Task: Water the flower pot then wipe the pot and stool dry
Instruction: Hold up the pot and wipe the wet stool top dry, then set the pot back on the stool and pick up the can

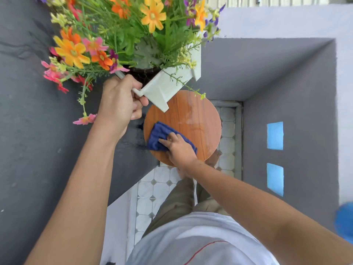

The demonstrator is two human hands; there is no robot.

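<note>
A white angular flower pot [168, 83] full of orange, yellow, pink and purple flowers [118, 35] is lifted and tilted above the stool. My left hand [120, 100] grips its lower left rim. Below it is the round wooden stool top [198, 119], with pale wet streaks on its far right part. My right hand [179, 148] presses a dark blue cloth [160, 134] flat on the near left part of the stool top.
Dark grey walls stand to the left [38, 131] and right [298, 111] of a narrow white tiled floor [158, 190]. Two blue rectangles [275, 135] mark the right wall. A blue object [345, 222] shows at the right edge. My legs stand just below the stool.
</note>
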